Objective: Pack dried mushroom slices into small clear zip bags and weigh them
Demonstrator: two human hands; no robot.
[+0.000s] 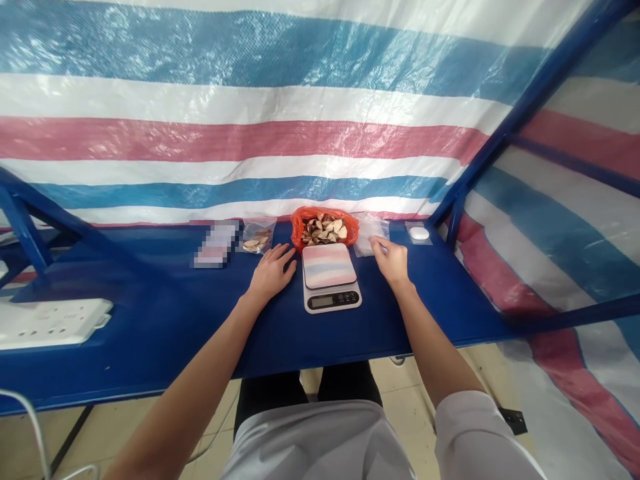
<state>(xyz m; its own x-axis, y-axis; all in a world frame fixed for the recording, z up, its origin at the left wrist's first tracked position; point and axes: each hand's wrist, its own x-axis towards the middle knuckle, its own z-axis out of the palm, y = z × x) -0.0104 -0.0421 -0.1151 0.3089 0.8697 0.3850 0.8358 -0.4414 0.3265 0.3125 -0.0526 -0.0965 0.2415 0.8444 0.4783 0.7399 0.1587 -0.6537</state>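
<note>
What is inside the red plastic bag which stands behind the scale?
Inside the red plastic bag, a heap of pale, brownish pieces shows through its open top. Deeper pieces and the bag's bottom are covered, so I cannot tell what lies there.

Between the left hand (273,272) and the white scale (330,267) runs only a narrow gap; a wider lane of blue table (377,300) separates the scale from the right hand (393,263). Straight ahead, the red bag (296,230) blocks passage behind the scale, flanked by clear bags (257,237). Leftward, there is broad room before the power strip (55,323); rightward, a slanting blue post (470,173) limits reach.
</note>
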